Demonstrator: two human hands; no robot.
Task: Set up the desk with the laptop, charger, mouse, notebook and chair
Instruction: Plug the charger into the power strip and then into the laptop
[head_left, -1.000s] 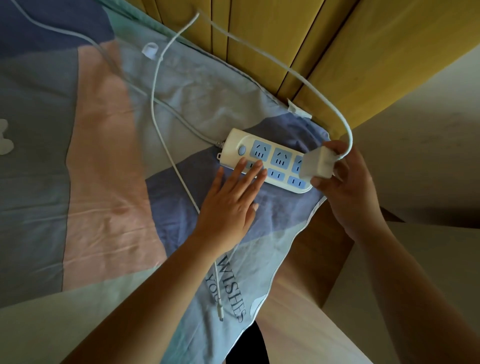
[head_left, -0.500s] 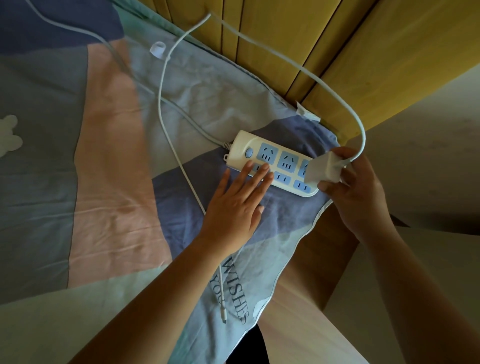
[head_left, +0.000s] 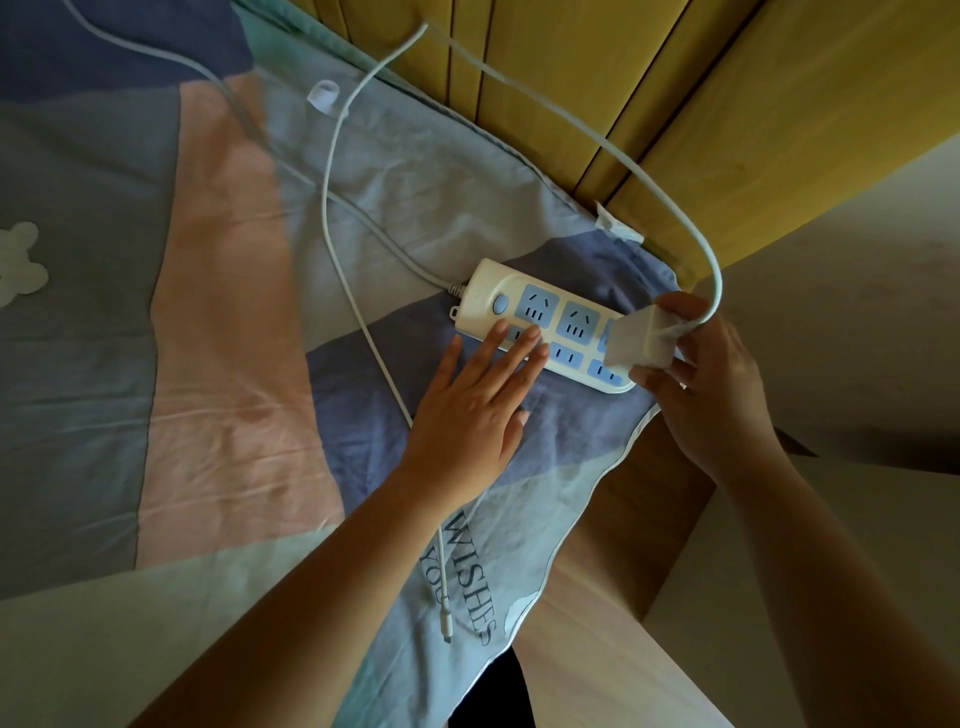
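A cream power strip (head_left: 535, 317) with blue sockets lies on the bed's patchwork cover. My left hand (head_left: 475, 405) rests flat beside it, fingers spread, fingertips pressing on the strip's near edge. My right hand (head_left: 706, 384) grips the white charger block (head_left: 641, 343) and holds it over the strip's right-end sockets. The charger's white cable (head_left: 670, 208) loops up from the block, runs along the wooden panel and comes back down across the cover to a loose plug end (head_left: 445, 626). Whether the prongs are in a socket is hidden.
A bed cover (head_left: 218, 322) in pink, grey and blue patches fills the left. A yellow wooden panel (head_left: 597, 78) stands behind it. The strip's own cord (head_left: 291, 171) runs off to the upper left. A wooden bed frame (head_left: 613, 561) borders the cover on the right.
The charger block in my right hand has tilted and come down closer over the strip's right-end sockets. My left hand stays pressed on the strip.
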